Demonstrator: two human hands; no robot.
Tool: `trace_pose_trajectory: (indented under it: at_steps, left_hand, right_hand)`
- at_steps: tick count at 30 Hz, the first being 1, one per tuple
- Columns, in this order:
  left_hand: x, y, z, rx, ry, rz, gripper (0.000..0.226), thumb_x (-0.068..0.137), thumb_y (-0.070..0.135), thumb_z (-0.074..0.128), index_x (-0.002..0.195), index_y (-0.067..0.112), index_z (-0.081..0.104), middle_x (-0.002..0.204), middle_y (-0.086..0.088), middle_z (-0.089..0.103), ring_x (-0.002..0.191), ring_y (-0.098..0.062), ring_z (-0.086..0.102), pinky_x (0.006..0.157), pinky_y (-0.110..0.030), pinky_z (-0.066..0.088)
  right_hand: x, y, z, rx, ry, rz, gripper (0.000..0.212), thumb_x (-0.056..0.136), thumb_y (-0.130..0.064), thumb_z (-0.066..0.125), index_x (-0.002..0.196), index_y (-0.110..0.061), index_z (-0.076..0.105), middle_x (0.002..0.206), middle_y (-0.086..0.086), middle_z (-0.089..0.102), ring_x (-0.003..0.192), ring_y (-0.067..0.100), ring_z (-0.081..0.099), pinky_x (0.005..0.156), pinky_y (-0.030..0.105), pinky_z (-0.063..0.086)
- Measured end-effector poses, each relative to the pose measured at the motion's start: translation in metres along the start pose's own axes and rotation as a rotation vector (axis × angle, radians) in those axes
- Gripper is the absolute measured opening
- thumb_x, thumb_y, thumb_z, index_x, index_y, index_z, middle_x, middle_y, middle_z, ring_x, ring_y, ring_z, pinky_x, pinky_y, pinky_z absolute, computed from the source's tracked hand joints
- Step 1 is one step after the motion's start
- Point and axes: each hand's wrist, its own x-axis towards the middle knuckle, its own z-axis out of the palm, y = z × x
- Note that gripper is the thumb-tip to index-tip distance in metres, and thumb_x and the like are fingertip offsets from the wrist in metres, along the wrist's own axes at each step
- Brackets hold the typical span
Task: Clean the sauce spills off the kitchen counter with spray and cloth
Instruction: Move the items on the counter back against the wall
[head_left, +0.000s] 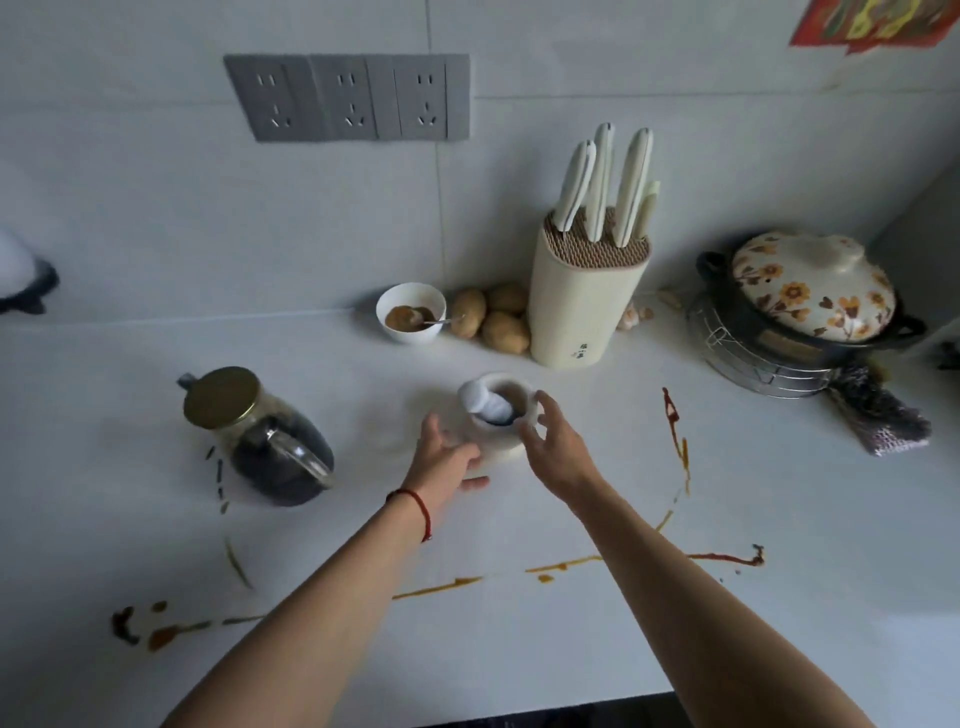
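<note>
A glass jar (260, 436) stands on the left of the counter (779, 493). The left hand (447, 457) reaches flat, fingers spread and holding nothing, beside a white cup (498, 415). The right hand (550, 441) curls loosely by the cup's rim; I cannot tell if it touches. Maybe the cup must move, because brown sauce spills (675, 431) streak the counter nearby. No spray or cloth shows.

Home kitchen: white desk (779, 623) against tiled wall, knife block (582, 301), flowered clay pot (810, 286) on wire rack, potatoes (491, 317), sauce bowl (410, 312), wall sockets (348, 98).
</note>
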Motion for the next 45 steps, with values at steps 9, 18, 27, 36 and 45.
trace_pose_trajectory:
  at_steps: [9, 18, 27, 36, 45]
  left_hand:
    - [0.025, 0.021, -0.004, 0.001, -0.147, -0.065, 0.03, 0.104, 0.038, 0.052, 0.132, 0.035, 0.057, 0.133, -0.007, 0.064, 0.099, -0.038, 0.072, 0.08, -0.051, 0.061]
    - [0.024, 0.02, 0.034, -0.054, -0.087, -0.044, 0.028, 0.1, 0.011, 0.059, 0.127, 0.014, 0.064, 0.127, -0.018, 0.066, 0.104, -0.044, 0.069, 0.084, -0.062, 0.058]
    - [0.02, 0.02, 0.154, -0.067, -0.183, -0.036, 0.032, 0.096, 0.007, 0.063, 0.126, 0.017, 0.065, 0.125, -0.017, 0.068, 0.106, -0.043, 0.069, 0.082, -0.059, 0.059]
    - [0.019, 0.015, 0.319, -0.025, -0.323, -0.151, 0.034, 0.096, 0.005, 0.062, 0.126, 0.021, 0.062, 0.121, -0.014, 0.064, 0.106, -0.043, 0.067, 0.085, -0.062, 0.057]
    - [0.027, -0.006, 0.421, -0.006, -0.343, -0.202, 0.036, 0.098, 0.001, 0.055, 0.125, 0.025, 0.058, 0.131, -0.017, 0.06, 0.112, -0.047, 0.062, 0.077, -0.056, 0.057]
  right_hand:
    - [0.016, -0.016, 0.007, 0.427, -0.004, 0.313, 0.045, 0.097, -0.026, 0.058, 0.14, -0.013, 0.056, 0.123, 0.015, 0.066, 0.079, 0.033, 0.078, 0.073, 0.042, 0.067]
    - [0.001, -0.009, -0.032, 0.329, 0.004, 0.316, 0.023, 0.098, -0.022, 0.055, 0.12, -0.014, 0.052, 0.105, 0.004, 0.059, 0.082, 0.032, 0.078, 0.085, 0.045, 0.064]
    - [0.002, 0.051, -0.137, 0.279, 0.159, 0.298, 0.021, 0.093, -0.026, 0.058, 0.107, -0.011, 0.06, 0.102, 0.01, 0.067, 0.063, 0.023, 0.077, 0.074, 0.05, 0.065]
    - [-0.001, 0.134, -0.266, 0.36, 0.399, 0.374, 0.021, 0.092, -0.016, 0.063, 0.11, -0.014, 0.075, 0.094, 0.011, 0.076, 0.063, 0.024, 0.077, 0.057, 0.029, 0.063]
    - [0.003, 0.199, -0.336, 0.437, 0.455, 0.405, 0.022, 0.089, -0.009, 0.063, 0.101, -0.018, 0.079, 0.092, 0.012, 0.078, 0.073, 0.027, 0.079, 0.068, 0.036, 0.066]
